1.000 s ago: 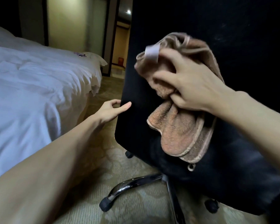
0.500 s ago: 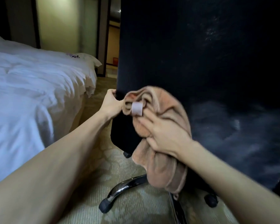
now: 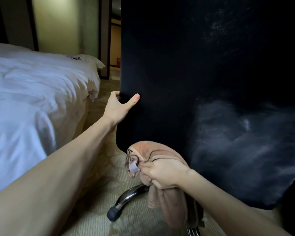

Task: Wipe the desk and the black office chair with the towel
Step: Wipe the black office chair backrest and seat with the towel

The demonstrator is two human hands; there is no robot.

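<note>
Pinkish-brown terry towel [image 3: 169, 208], likely soft, limp and light, hangs bunched in the tight fist of the right hand [image 3: 165, 174] by the lower edge of the black padded office chair back [image 3: 177, 74], whose side the left hand [image 3: 116, 108] pinches
</note>
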